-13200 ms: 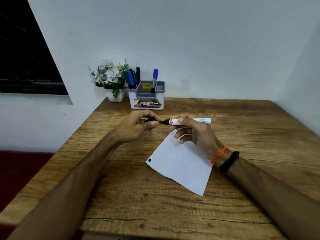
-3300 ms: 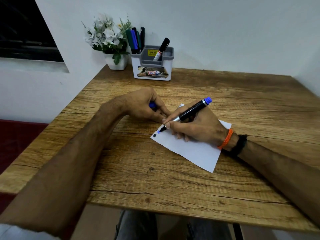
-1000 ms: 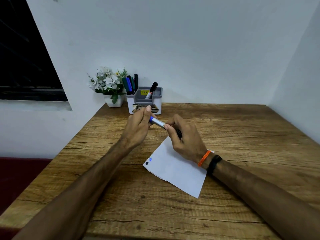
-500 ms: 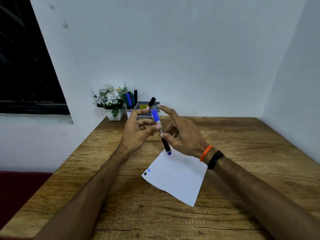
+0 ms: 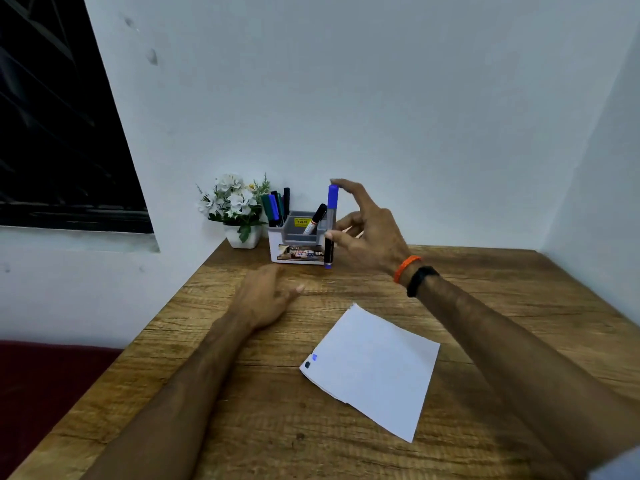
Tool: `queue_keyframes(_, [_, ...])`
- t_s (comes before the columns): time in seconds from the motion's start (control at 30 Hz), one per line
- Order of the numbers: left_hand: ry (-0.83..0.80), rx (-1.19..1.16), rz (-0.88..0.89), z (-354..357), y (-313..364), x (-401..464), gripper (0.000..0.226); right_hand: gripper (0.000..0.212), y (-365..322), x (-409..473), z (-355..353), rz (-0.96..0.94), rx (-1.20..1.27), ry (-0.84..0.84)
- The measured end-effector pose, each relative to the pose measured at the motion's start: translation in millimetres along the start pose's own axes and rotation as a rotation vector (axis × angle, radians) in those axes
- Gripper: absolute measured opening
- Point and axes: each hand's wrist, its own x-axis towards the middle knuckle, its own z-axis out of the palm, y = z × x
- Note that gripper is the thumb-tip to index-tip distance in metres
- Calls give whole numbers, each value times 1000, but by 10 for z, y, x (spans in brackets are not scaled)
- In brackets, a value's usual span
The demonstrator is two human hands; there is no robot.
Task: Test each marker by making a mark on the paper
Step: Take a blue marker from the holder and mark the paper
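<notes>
Now the capped blue-and-black marker [image 5: 330, 226] hangs upright, pinched in my right hand [image 5: 365, 233].
Its lower end sits just right of the grey-and-white pen holder [image 5: 298, 241]; my left hand [image 5: 268, 296] rests loose on the worktop [image 5: 519, 299].

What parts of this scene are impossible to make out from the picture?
Head view only:
- Yellow label on the holder: print too small to read.
- Markers at the holder's back left: lower halves hidden by its wall, so the count is uncertain.
- Holder's right end: covered by the blue marker in the right hand.
- Left hand: palm faces down, hidden.
</notes>
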Motion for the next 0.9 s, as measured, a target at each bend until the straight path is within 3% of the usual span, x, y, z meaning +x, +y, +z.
queue_keyframes(0.33, [-62, 197, 6, 181, -149, 110, 69, 80, 334, 794, 456, 41, -28, 184])
queue_keyframes(0.6, [-59, 218, 10, 184, -144, 113, 67, 76, 524, 914, 624, 40, -231, 115])
queue_keyframes(0.9, [-59, 229, 11, 182, -144, 115, 68, 64, 490, 967, 600, 96, -256, 117])
